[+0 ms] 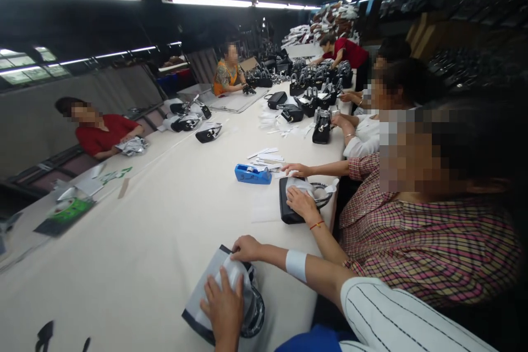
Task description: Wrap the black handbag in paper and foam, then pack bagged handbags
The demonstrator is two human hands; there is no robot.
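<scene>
A black handbag (197, 325) lies tilted on the table in front of me, its upper face covered by a white wrapping sheet (202, 290). Its handles (259, 311), wrapped in clear plastic, curve out on the right side. My left hand (225, 303) rests flat on the sheet with fingers spread. At the bag's far end, my right hand (247, 248) has its fingers bent together, pinching the sheet near the edge; the fingertips are partly hidden. A white band (296, 265) circles my right forearm.
Beyond my bag, a co-worker in a checked shirt (429, 242) handles another black bag (289, 212). A blue tape dispenser (253, 175) and paper strips (266, 158) lie near it. Several handbags (315, 80) crowd the table's far end. Black pieces (44, 334) lie at lower left.
</scene>
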